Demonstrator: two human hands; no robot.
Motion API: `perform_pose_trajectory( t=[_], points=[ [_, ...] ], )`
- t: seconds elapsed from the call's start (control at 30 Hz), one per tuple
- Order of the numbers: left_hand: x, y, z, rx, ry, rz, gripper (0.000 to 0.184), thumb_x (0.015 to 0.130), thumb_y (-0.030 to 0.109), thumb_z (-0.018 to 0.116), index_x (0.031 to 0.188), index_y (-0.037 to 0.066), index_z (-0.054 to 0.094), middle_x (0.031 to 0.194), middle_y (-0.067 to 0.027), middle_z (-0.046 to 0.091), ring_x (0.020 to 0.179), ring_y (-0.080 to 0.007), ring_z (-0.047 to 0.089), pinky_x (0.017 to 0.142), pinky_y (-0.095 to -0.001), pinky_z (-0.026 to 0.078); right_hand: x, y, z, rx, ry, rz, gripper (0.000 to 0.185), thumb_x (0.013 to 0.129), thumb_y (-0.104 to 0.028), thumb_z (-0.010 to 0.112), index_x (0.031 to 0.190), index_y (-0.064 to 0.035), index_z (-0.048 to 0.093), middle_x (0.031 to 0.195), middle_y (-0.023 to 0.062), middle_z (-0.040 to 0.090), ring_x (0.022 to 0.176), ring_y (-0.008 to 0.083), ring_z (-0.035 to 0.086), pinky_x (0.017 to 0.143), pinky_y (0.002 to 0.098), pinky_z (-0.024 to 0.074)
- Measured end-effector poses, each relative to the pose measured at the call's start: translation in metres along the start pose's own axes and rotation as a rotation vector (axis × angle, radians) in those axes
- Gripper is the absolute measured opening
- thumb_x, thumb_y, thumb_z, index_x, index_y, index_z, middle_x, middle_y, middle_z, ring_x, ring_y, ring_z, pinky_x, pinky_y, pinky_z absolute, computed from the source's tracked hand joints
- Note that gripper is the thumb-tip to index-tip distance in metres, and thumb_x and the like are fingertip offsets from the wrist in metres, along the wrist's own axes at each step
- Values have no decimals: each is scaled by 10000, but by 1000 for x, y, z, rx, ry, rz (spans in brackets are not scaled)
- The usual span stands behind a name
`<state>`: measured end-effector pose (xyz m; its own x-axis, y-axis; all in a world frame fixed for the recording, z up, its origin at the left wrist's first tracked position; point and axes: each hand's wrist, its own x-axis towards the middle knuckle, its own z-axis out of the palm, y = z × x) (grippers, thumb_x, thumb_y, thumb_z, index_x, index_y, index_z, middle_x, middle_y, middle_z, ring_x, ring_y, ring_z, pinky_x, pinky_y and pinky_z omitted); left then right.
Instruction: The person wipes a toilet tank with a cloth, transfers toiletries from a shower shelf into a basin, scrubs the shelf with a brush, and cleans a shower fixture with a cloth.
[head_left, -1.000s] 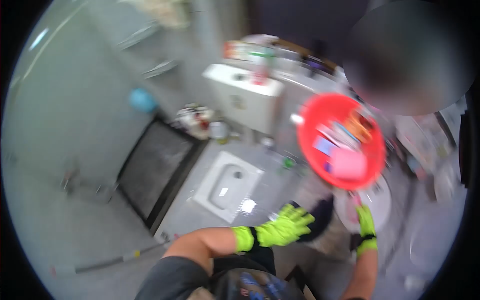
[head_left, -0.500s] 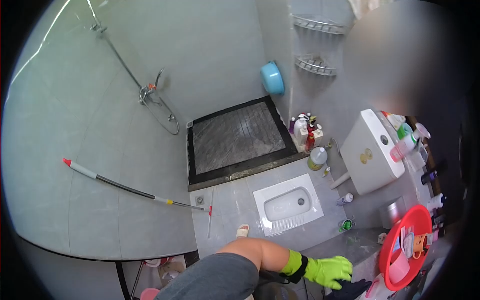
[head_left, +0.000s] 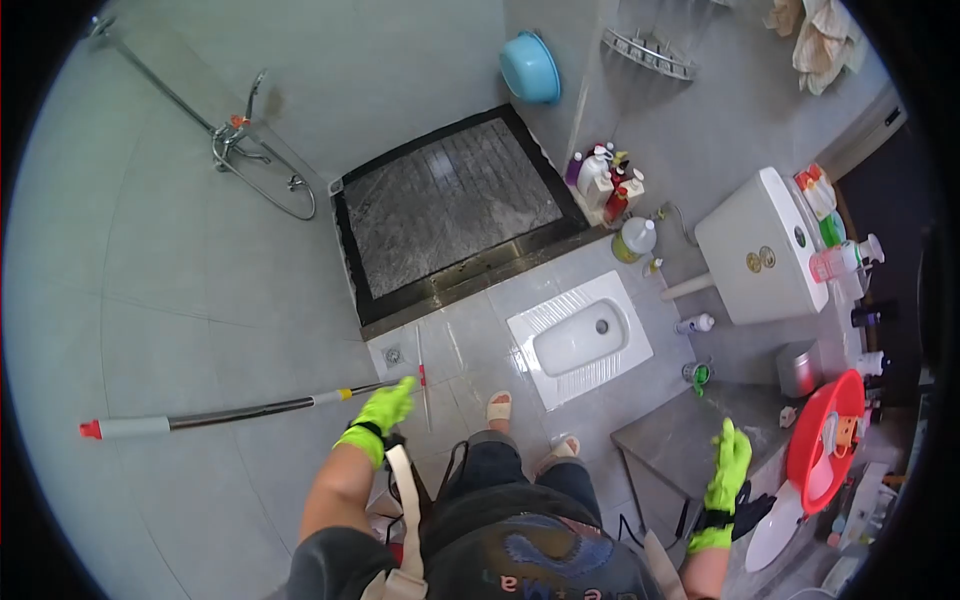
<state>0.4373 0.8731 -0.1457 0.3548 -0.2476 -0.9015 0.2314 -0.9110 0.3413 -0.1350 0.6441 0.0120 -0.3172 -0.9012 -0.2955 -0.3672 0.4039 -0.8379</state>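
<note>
My left hand (head_left: 385, 408), in a bright green glove with a black wrist band, hangs in front of a squeegee's pole (head_left: 260, 410) near its lower end. Its fingers look loosely bent, with nothing visible in them. My right hand (head_left: 730, 460) wears a matching glove. It is open above the grey counter's edge, fingers upward and thumb apart. A black, glove-like item (head_left: 752, 512) lies right beside its wrist. To its right are a red basin (head_left: 797, 450) holding small items and a white oval object (head_left: 775, 530). The squeegee's red-centred head (head_left: 423, 376) is on the floor.
A squat toilet (head_left: 580, 340) is set in the tiled floor ahead. Beyond it is a dark, raised-edge shower tray (head_left: 455, 210). Bottles (head_left: 605, 180) and a jug (head_left: 634, 240) stand beside it. A white cistern (head_left: 765, 250) and grey counter (head_left: 665, 430) are on the right.
The view has swung, and both hands now show. The arm that reached across to the dark item by the counter is withdrawn; my left hand is now over the squeegee pole.
</note>
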Motion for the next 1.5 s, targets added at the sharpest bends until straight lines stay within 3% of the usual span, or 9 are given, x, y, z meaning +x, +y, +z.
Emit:
perform_pose_trajectory(
  t=[0.07,0.27,0.47,0.57,0.67,0.87,0.97,1.27,1.5],
  points=[
    [-30,-27,-41,-262,403,-186,832,737,669,731,1232,16,587,1181,-173,581,830,-291,609,658,-454,553,6,-2,36,-6,-156,-51,258,942,-337,672,959,-85,616,736,-30,584,549,25,384,487,213,296],
    [-82,-77,-124,-857,839,140,1028,666,587,841,1471,201,331,1509,-83,282,1344,-353,315,828,-537,500,11,62,71,-131,-524,59,245,949,-185,615,1131,-22,642,917,20,660,653,112,562,633,257,465],
    [-32,-57,-178,-1023,689,291,736,777,634,740,1281,162,486,1137,-48,540,1097,-250,499,921,-547,449,-28,133,16,-82,-583,251,256,950,-175,614,1138,-1,620,903,56,653,725,134,614,690,275,501],
    [-33,23,-108,-851,599,498,677,792,651,717,1212,140,571,1000,-65,598,1040,-241,517,903,-511,461,-65,169,-19,-5,-500,325,253,950,-183,620,1120,5,612,896,49,652,734,139,631,691,288,510],
    [-24,97,-33,-682,288,851,329,907,373,717,989,65,637,796,-33,637,721,-156,600,820,-366,479,-96,235,-56,140,-350,451,250,955,-193,621,1114,-1,614,870,52,654,715,139,632,665,282,511],
    [-153,208,166,-73,-211,1194,286,978,303,619,861,42,613,854,-86,676,824,-187,617,846,-360,466,-174,332,-105,339,-13,585,236,957,-208,623,1098,-19,610,839,58,651,688,143,608,621,274,486],
    [-173,221,264,149,-348,1245,342,993,305,595,767,50,570,772,-57,644,761,-174,610,823,-354,474,-233,362,-118,501,180,595,235,944,-226,636,1089,-42,615,877,56,642,759,146,616,666,280,478],
    [-146,255,539,441,-674,1063,238,961,363,642,1028,137,607,1062,3,661,902,-128,578,785,-329,455,-416,431,-123,668,616,952,202,926,-239,639,1044,-80,604,696,50,625,546,141,552,500,288,457],
    [-176,281,703,409,-692,1056,285,918,372,702,812,133,587,729,30,554,621,-103,478,552,-277,381,-463,388,-60,814,900,919,151,927,-145,600,1069,-92,608,738,53,636,564,141,556,526,283,468]
  ],
)
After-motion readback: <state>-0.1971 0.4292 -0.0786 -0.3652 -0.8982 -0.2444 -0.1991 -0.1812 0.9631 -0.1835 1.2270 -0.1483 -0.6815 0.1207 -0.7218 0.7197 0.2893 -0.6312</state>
